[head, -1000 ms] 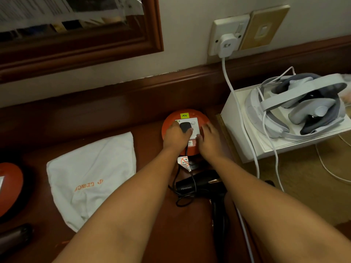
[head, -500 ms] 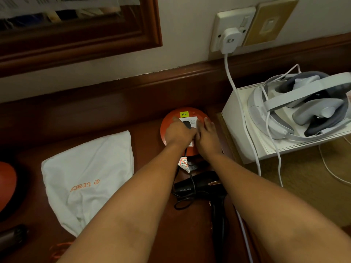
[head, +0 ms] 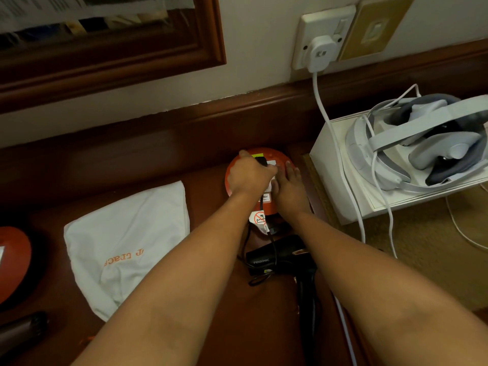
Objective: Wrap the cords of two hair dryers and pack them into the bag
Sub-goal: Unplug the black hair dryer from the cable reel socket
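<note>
Since the earlier frame, the left hand (head: 249, 175) has been shifted further over the black plug (head: 262, 161), its thumb now reaching toward the far rim of the orange socket disc (head: 277, 157), while the right hand (head: 289, 188) has been kept flat against the disc.

The white cloth bag (head: 126, 239) is laid flat on the dark wooden desk (head: 208, 180), well to the left of both hands. The black hair dryer (head: 280, 257) is lying just nearer than the disc, its barrel across the view and its handle running toward the viewer. Its cord (head: 261, 207) is led from the plug back between the forearms.

The left fingers are curled round the plug; the right fingers are held straight, pressing the disc down. The plug is judged to come out upward, away from the disc, the left hand doing the pulling.

A mirror frame (head: 111, 56) and a white wall socket (head: 324, 35) are seen on the wall behind; a headset (head: 422, 143) is resting on a white box (head: 335, 180) to the right.
</note>
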### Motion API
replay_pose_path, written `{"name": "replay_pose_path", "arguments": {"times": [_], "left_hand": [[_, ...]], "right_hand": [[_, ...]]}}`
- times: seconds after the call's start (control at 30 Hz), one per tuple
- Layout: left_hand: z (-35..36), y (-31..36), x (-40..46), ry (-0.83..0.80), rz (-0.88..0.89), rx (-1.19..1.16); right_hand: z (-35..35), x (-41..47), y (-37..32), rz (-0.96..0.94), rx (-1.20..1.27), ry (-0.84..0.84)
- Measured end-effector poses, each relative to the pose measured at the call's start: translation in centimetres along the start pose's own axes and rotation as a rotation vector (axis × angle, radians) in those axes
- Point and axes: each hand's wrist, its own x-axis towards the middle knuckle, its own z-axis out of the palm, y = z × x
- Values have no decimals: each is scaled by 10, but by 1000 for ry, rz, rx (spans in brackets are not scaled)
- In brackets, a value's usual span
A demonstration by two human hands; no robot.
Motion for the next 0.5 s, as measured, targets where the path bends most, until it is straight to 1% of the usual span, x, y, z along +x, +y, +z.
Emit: {"name": "replay_pose_path", "arguments": {"times": [0.13,0.27,0.3,0.4,0.5], "left_hand": [[-10,-18,0,-17,-34,-86],[-19,-52,-8,-28,-111,-302],[-21,-63,-12,-28,-136,-355],[-28,-101,-29,-18,-198,-475],[-30,-131,-42,-29,-245,-494]], "right_hand": [[-7,-2,-3,13,-35,-37],[-16,-4,-6,44,-27,-73],[-17,-8,-7,59,16,-65],[-19,-39,-13,156,251,23],[-14,-76,-7,188,368,97]]}}
